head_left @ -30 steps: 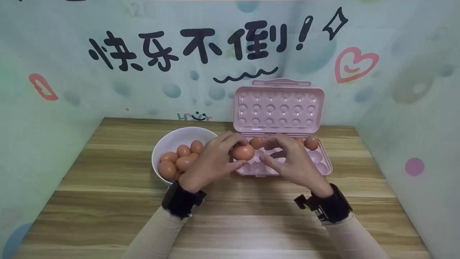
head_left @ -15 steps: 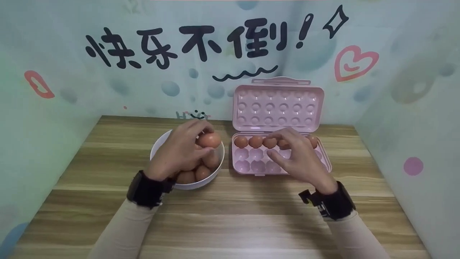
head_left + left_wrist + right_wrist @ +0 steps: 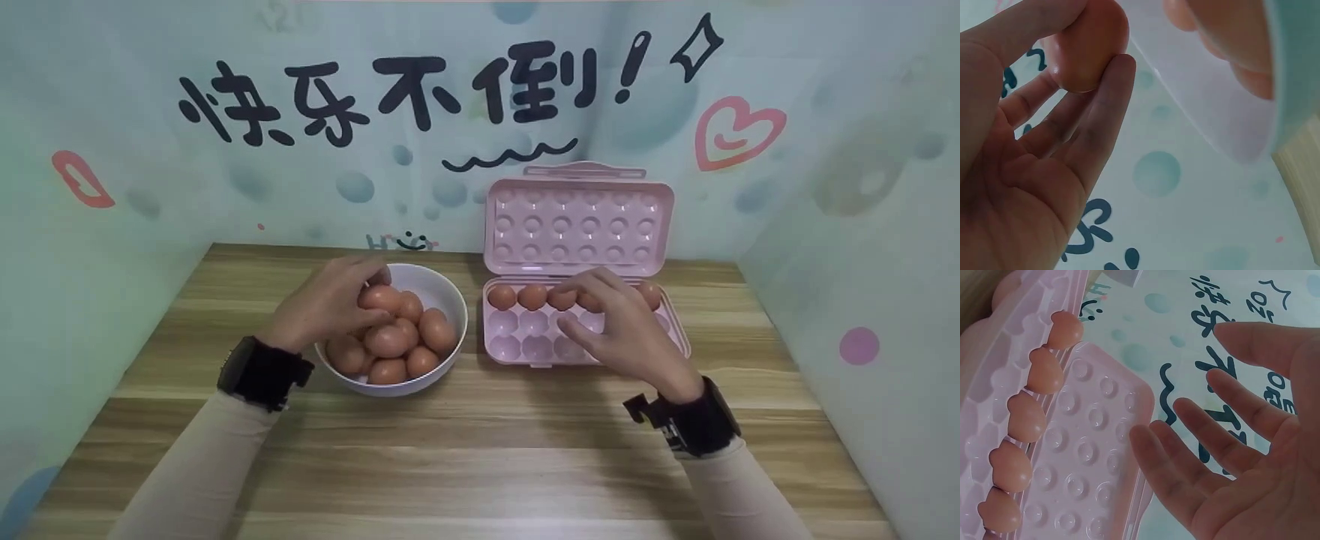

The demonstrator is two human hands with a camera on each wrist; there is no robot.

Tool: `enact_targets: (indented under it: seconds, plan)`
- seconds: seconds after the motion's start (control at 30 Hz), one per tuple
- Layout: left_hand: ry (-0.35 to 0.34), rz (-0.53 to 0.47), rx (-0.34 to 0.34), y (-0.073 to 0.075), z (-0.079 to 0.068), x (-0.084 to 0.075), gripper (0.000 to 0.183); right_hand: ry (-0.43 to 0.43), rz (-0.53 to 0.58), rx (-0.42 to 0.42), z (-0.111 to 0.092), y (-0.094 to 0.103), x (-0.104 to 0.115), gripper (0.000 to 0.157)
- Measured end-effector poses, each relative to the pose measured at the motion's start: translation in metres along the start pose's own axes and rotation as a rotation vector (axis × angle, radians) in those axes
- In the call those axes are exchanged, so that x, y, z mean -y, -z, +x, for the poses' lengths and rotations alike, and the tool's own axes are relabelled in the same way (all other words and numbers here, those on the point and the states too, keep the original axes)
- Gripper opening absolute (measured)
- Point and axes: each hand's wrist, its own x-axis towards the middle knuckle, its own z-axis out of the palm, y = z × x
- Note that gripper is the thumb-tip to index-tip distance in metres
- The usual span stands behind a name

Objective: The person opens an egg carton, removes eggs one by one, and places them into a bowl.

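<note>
My left hand [image 3: 330, 304] is over the left side of a white bowl [image 3: 457, 300] that holds several brown eggs [image 3: 394, 339]. Between its thumb and fingers it pinches one egg [image 3: 381, 298]; the left wrist view shows this held egg [image 3: 1092, 48] close up. My right hand [image 3: 626, 330] hovers above an open pink egg box [image 3: 504, 348], its fingers spread and slightly bent. In the right wrist view the right hand [image 3: 1241, 444] holds nothing. A back row of eggs [image 3: 532, 297] sits in the box, partly hidden by that hand.
The pink lid [image 3: 577, 225] stands upright behind the box, near a printed backdrop [image 3: 300, 187]. Bowl and box stand side by side on a wood-grain table [image 3: 465, 465], with a gap between them.
My left hand has moved left with the egg, from beside the right hand at the box to over the bowl. The right hand has shifted slightly right and then stayed.
</note>
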Motion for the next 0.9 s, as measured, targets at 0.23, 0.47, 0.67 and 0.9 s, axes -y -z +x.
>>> enact_targets:
  seconds: [0.23, 0.47, 0.67, 0.9]
  plan:
    - [0.032, -0.012, 0.041, -0.002, -0.002, 0.02, 0.029, 0.0, -0.004, 0.011, 0.0, -0.001, 0.001, 0.024]
    - [0.079, 0.001, 0.057, -0.003, -0.002, 0.028, 0.029, -0.005, 0.007, 0.031, 0.0, 0.001, 0.0, 0.024]
    - [0.107, -0.021, 0.078, -0.002, -0.003, 0.029, 0.03, -0.02, -0.011, 0.04, -0.001, 0.001, -0.001, 0.024]
    - [0.104, -0.035, 0.098, 0.0, -0.008, 0.03, 0.035, 0.0, -0.009, 0.036, -0.001, 0.0, -0.002, 0.024]
